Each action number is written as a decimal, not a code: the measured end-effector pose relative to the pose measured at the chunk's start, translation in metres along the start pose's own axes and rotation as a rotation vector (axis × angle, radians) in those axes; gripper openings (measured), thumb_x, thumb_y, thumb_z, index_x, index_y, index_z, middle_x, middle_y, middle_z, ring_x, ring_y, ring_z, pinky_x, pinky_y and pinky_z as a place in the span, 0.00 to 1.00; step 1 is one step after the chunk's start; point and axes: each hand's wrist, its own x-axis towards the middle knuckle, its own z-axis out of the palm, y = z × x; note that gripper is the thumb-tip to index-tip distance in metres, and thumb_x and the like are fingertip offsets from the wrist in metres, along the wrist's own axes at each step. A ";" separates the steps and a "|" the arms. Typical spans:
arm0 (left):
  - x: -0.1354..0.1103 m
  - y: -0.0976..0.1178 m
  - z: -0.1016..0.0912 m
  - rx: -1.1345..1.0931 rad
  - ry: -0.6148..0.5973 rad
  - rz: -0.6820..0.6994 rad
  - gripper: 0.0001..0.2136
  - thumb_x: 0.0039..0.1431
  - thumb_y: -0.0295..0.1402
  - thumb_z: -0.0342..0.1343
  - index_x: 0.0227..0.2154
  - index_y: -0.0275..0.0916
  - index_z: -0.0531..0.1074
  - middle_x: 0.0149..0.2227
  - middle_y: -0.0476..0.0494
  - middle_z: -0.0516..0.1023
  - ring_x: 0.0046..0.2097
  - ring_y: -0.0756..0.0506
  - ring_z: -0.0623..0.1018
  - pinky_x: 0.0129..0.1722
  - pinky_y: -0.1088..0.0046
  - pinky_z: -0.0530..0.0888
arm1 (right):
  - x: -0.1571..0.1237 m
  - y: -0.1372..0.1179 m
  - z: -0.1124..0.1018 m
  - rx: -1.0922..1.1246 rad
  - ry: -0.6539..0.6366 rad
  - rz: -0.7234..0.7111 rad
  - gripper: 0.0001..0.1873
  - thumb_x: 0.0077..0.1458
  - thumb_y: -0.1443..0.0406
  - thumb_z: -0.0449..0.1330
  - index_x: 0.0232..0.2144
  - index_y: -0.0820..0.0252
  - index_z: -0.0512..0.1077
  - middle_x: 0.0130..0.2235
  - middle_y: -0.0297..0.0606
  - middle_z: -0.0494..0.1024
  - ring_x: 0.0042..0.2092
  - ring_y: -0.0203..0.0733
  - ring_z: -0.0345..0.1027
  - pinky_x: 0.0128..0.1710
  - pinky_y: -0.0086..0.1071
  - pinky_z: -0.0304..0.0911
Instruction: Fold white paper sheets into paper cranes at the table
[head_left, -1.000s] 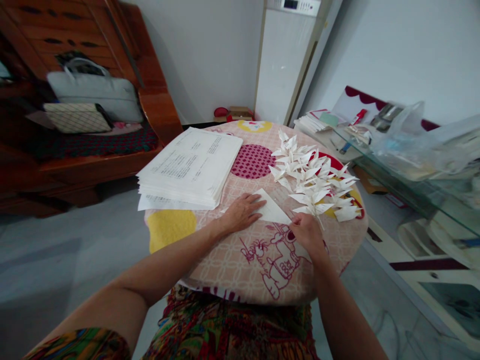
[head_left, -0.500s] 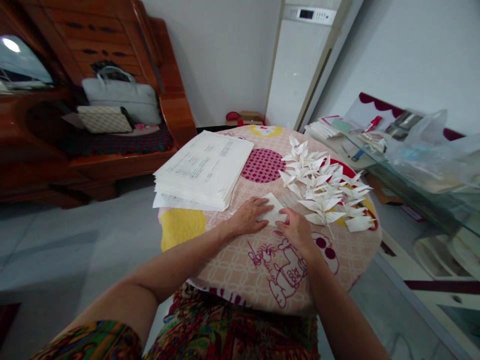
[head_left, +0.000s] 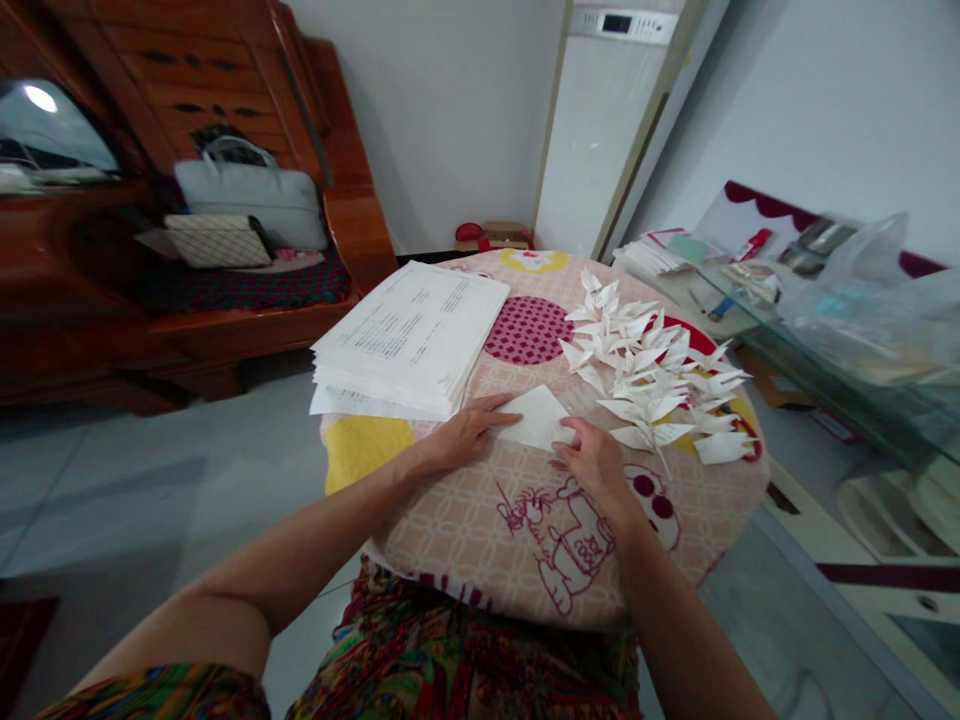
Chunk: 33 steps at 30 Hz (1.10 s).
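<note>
A small piece of folded white paper (head_left: 536, 420) lies on the cloth-covered round table (head_left: 450, 520), with one corner pointing away from me. My left hand (head_left: 474, 432) rests at its left corner, fingers stretched out and touching the paper's edge. At the right corner, my right hand (head_left: 592, 460) pinches the paper between thumb and fingers. Just beyond my right hand is a cluster of folded white paper cranes (head_left: 637, 360). A thick stack of printed sheets (head_left: 412, 330) sits beyond my left hand.
A glass-topped side table (head_left: 810, 380) on the right carries a plastic bag (head_left: 862, 290) and papers. To the left is a wooden sofa (head_left: 360, 220) with a grey handbag (head_left: 255, 200). A tall white air conditioner (head_left: 592, 130) stands behind the table.
My left hand has slid left off the paper's middle to its left corner, uncovering more of the sheet. My right hand stays at the right corner.
</note>
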 end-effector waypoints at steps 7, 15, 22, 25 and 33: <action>-0.017 -0.007 -0.002 -0.030 0.012 -0.024 0.35 0.50 0.13 0.44 0.59 0.44 0.71 0.68 0.43 0.64 0.67 0.40 0.66 0.66 0.55 0.65 | -0.003 -0.006 -0.004 -0.097 -0.036 0.009 0.21 0.57 0.62 0.62 0.53 0.60 0.76 0.32 0.39 0.82 0.36 0.44 0.74 0.38 0.33 0.61; -0.016 -0.011 0.010 0.070 0.170 0.018 0.27 0.53 0.16 0.48 0.56 0.35 0.72 0.62 0.32 0.71 0.62 0.40 0.72 0.62 0.53 0.71 | -0.011 -0.042 0.006 -0.421 -0.038 -0.369 0.09 0.62 0.66 0.59 0.44 0.60 0.74 0.45 0.46 0.77 0.46 0.47 0.70 0.41 0.34 0.63; -0.011 0.002 0.004 0.117 0.188 -0.006 0.20 0.61 0.22 0.50 0.56 0.33 0.72 0.58 0.32 0.75 0.60 0.41 0.74 0.61 0.57 0.73 | -0.010 -0.056 0.021 -0.611 -0.074 -0.501 0.15 0.64 0.75 0.47 0.44 0.66 0.72 0.43 0.50 0.74 0.45 0.50 0.68 0.39 0.36 0.66; -0.012 0.004 0.004 0.110 0.185 -0.006 0.18 0.62 0.26 0.55 0.55 0.35 0.73 0.57 0.33 0.75 0.59 0.39 0.75 0.59 0.56 0.74 | -0.011 -0.055 0.023 -0.660 -0.056 -0.552 0.15 0.63 0.76 0.47 0.45 0.68 0.72 0.43 0.51 0.74 0.44 0.50 0.68 0.37 0.36 0.66; -0.009 0.009 0.002 0.078 0.202 -0.003 0.16 0.66 0.35 0.54 0.52 0.33 0.75 0.54 0.32 0.78 0.57 0.40 0.76 0.59 0.60 0.74 | -0.009 -0.063 0.030 -0.729 -0.069 -0.614 0.15 0.61 0.78 0.47 0.42 0.71 0.73 0.39 0.54 0.76 0.40 0.49 0.70 0.33 0.36 0.66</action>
